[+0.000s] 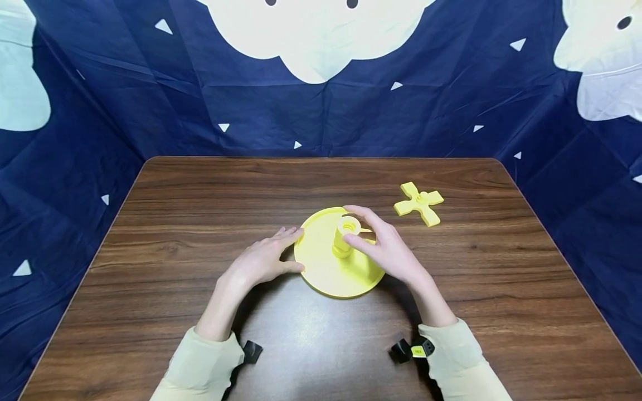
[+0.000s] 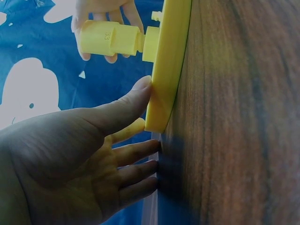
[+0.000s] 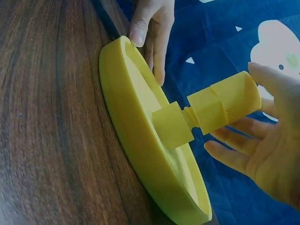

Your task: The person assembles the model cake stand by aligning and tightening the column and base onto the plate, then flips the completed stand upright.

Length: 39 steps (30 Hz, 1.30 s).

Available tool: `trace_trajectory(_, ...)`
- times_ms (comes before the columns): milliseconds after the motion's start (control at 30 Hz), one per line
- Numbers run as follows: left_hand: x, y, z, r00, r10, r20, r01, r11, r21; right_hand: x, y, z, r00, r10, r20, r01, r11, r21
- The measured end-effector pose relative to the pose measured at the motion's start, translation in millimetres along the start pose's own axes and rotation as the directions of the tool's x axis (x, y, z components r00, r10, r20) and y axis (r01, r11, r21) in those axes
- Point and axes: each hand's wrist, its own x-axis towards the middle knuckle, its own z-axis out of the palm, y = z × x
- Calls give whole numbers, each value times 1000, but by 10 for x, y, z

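A round yellow base (image 1: 321, 278) with a raised rim lies on the table, and a yellow cylinder (image 1: 343, 243) with a hollow top stands on it, joined through a narrower neck above a collar (image 3: 173, 125). My right hand (image 1: 388, 250) curves its thumb and index finger round the cylinder's upper end; its other fingers spread loosely beside it. At the base's left edge, my left hand (image 1: 266, 259) touches the rim with thumb and fingers extended. A small yellow peg (image 2: 156, 16) on the base shows in the left wrist view.
A yellow four-armed cross piece (image 1: 420, 203) with a small central knob lies behind and right of the base. The wooden table (image 1: 200, 206) ends at dark blue cloth (image 1: 261, 111) printed with white shapes.
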Motion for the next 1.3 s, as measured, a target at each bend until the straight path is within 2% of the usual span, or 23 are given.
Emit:
trace_trajectory(267,2,-9,1,1000,4,2,-4,1000,0,14,45,-8,999,-3,40,0,997,77)
trace_trajectory(400,4,-15,4,1000,6,0,-6,1000,0,25,51,20,1000,-2,10,1,996,90)
trace_trajectory(600,5,-10,0,1000,4,-5,-4,1000,-3,35,38,62,998,-8,-56,11,998,56)
trace_trajectory(733,6,-10,2,1000,3,-1,-3,1000,0,50,127,96,997,-12,-72,14,999,32)
trace_trajectory(933,5,-17,9,1000,-6,12,6,1000,-3,72,345,113,998,-55,-11,54,998,-25)
trace_trajectory(1100,-5,-21,14,1000,1,-1,-1,1000,-8,87,399,91,994,-100,52,99,995,24)
trace_trajectory(1300,11,-27,15,1000,10,-3,-10,1000,-6,84,413,59,993,-83,80,79,995,53)
